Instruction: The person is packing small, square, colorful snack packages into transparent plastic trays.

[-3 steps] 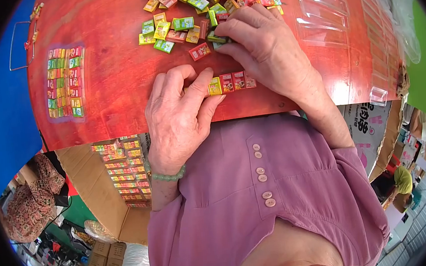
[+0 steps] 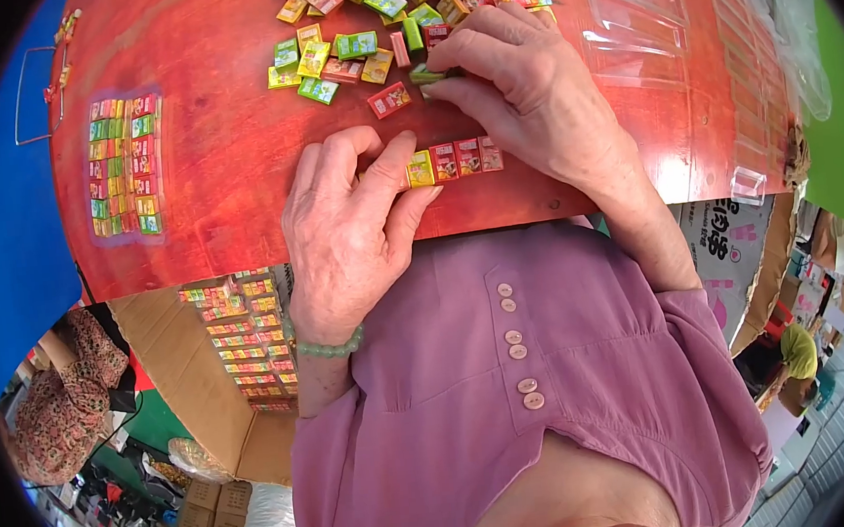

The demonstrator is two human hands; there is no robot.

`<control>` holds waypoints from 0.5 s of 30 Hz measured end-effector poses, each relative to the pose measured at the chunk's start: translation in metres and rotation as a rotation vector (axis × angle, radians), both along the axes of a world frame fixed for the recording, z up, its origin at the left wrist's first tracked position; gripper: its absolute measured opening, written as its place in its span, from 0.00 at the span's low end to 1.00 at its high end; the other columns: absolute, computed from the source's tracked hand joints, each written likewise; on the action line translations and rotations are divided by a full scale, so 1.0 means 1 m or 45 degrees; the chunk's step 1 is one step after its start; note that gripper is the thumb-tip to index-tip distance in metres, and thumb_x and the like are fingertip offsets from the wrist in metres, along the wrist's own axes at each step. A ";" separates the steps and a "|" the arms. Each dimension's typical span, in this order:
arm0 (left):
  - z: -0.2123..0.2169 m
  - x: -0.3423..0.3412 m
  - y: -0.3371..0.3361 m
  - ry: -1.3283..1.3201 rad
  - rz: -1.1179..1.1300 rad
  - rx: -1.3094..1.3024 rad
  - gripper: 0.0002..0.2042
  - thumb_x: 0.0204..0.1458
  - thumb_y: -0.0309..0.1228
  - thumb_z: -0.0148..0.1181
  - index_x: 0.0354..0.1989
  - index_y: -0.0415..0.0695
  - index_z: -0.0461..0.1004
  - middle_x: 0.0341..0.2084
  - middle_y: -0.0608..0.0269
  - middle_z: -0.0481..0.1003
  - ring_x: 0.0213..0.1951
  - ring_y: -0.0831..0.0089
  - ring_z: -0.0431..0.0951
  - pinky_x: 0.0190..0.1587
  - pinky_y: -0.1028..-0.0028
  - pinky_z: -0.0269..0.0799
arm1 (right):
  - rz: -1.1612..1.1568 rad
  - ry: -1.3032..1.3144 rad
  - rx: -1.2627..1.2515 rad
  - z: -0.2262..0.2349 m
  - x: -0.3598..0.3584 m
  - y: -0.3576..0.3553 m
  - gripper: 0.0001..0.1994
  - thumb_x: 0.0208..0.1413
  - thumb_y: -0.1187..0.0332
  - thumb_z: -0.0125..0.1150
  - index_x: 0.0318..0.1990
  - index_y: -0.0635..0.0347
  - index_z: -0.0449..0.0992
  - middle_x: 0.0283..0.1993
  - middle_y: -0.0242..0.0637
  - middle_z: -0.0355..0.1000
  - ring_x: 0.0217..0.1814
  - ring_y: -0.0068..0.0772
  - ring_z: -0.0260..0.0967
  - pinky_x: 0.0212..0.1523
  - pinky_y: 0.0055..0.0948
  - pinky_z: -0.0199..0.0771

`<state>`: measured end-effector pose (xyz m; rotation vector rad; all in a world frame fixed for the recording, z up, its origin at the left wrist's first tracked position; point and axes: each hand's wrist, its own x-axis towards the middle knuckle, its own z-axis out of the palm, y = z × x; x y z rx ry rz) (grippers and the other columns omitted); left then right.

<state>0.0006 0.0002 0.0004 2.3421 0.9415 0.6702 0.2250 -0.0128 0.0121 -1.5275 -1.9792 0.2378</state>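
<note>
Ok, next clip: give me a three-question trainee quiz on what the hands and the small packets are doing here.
1. True or false: the left hand rests at the end of a short row of packets near the table's front edge.
2. Which hand reaches into the loose pile of packets? A) left B) right C) neither
3. Fill in: the filled clear tray lies to the person's ____.

Key:
1. True.
2. B: the right hand pinches a green packet at the pile's edge.
3. Left.
</note>
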 end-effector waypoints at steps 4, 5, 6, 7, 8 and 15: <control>0.002 -0.004 0.000 -0.030 -0.015 0.025 0.25 0.41 0.29 0.78 0.51 0.40 0.81 0.41 0.56 0.74 0.40 0.58 0.76 0.42 0.62 0.76 | -0.081 0.201 -0.130 0.020 0.002 -0.017 0.09 0.56 0.74 0.69 0.44 0.64 0.81 0.37 0.40 0.76 0.41 0.42 0.75 0.44 0.36 0.75; 0.002 -0.004 0.001 -0.012 -0.014 -0.010 0.27 0.40 0.28 0.79 0.53 0.39 0.81 0.43 0.54 0.75 0.43 0.56 0.77 0.44 0.62 0.76 | -0.159 0.296 -0.227 0.024 0.005 -0.023 0.08 0.57 0.75 0.68 0.44 0.64 0.81 0.38 0.41 0.76 0.42 0.41 0.76 0.44 0.34 0.75; 0.002 -0.004 0.002 -0.014 -0.013 -0.007 0.27 0.40 0.28 0.79 0.53 0.39 0.81 0.43 0.54 0.75 0.43 0.56 0.77 0.44 0.62 0.76 | -0.158 0.293 -0.225 0.027 0.011 -0.028 0.08 0.57 0.75 0.68 0.44 0.64 0.81 0.38 0.41 0.76 0.42 0.41 0.76 0.44 0.34 0.75; 0.001 -0.005 0.003 -0.028 -0.034 -0.007 0.28 0.40 0.29 0.79 0.53 0.39 0.80 0.43 0.53 0.75 0.43 0.56 0.78 0.44 0.62 0.76 | -0.119 0.273 -0.308 0.031 0.019 -0.036 0.08 0.58 0.75 0.67 0.44 0.65 0.81 0.38 0.41 0.76 0.41 0.40 0.77 0.43 0.34 0.75; 0.001 -0.005 0.005 -0.042 -0.054 -0.007 0.29 0.39 0.29 0.80 0.54 0.39 0.80 0.43 0.53 0.75 0.43 0.56 0.78 0.45 0.62 0.76 | -0.080 0.253 -0.391 0.033 0.026 -0.041 0.07 0.59 0.76 0.65 0.45 0.65 0.81 0.39 0.41 0.77 0.41 0.39 0.78 0.42 0.33 0.75; -0.002 -0.003 0.008 -0.092 -0.085 0.021 0.25 0.40 0.30 0.79 0.50 0.39 0.81 0.41 0.58 0.75 0.41 0.59 0.77 0.43 0.62 0.77 | 0.091 0.134 -0.547 0.020 0.036 -0.055 0.09 0.60 0.76 0.65 0.47 0.63 0.81 0.38 0.41 0.76 0.39 0.45 0.77 0.40 0.36 0.76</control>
